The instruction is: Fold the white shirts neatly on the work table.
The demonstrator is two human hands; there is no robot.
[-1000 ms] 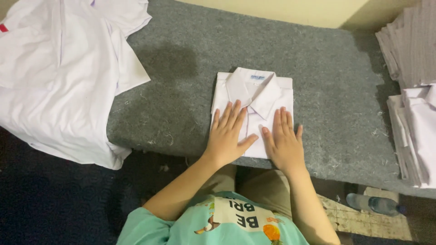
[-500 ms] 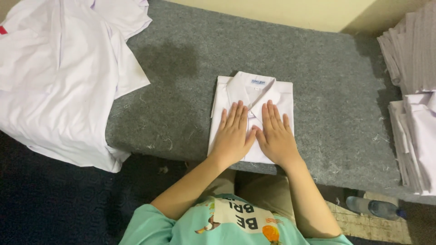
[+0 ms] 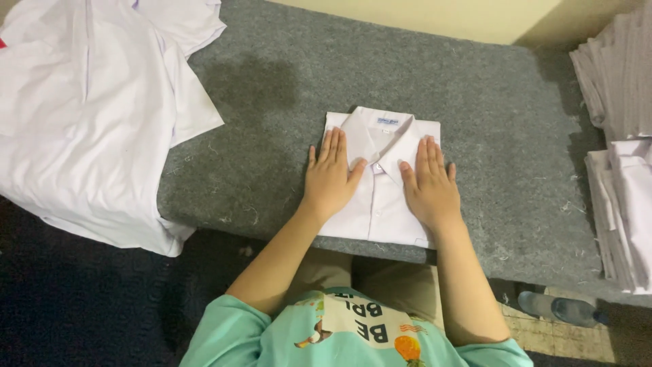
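folded white shirt (image 3: 377,197) under both palms | left hand (image 3: 331,178), right hand (image 3: 429,187) flat, grip open, holding nothing

both hands (image 3: 331,177) (image 3: 429,183) flat, fingers spread

White folded shirt (image 3: 380,197), grey felt table (image 3: 272,136), mint tee (image 3: 339,340).

The folded white shirt (image 3: 377,178) lay flat on the grey felt worktop (image 3: 272,109), near its front edge. It formed a neat rectangle, collar uppermost and pointing away, buttoned placket centred, with a small label visible inside the collar.
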